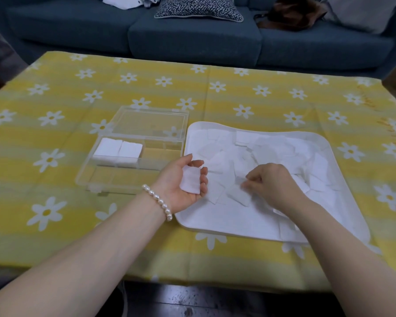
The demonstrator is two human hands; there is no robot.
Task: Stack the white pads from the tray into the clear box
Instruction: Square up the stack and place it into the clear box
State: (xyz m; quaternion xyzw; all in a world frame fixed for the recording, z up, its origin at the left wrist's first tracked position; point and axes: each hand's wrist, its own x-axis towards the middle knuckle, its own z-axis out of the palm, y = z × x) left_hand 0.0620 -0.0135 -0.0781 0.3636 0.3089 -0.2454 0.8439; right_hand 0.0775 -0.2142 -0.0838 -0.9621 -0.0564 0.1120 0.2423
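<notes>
A white tray (343,179) on the right holds several loose white pads (268,147), scattered and overlapping. To its left stands the clear box (87,177) with its lid (151,121) folded back; two stacks of pads (118,151) fill its far-left compartment. My left hand (181,181), palm up at the tray's left edge, cups a small stack of pads (191,180). My right hand (272,183) is over the tray's middle, fingertips pinching the corner of a pad (239,194) that lies among the others.
The table wears a yellow cloth with white daisies (215,88). A dark blue sofa (192,35) with a patterned cushion (198,8) runs along the far side. A pearl bracelet (158,201) is on my left wrist.
</notes>
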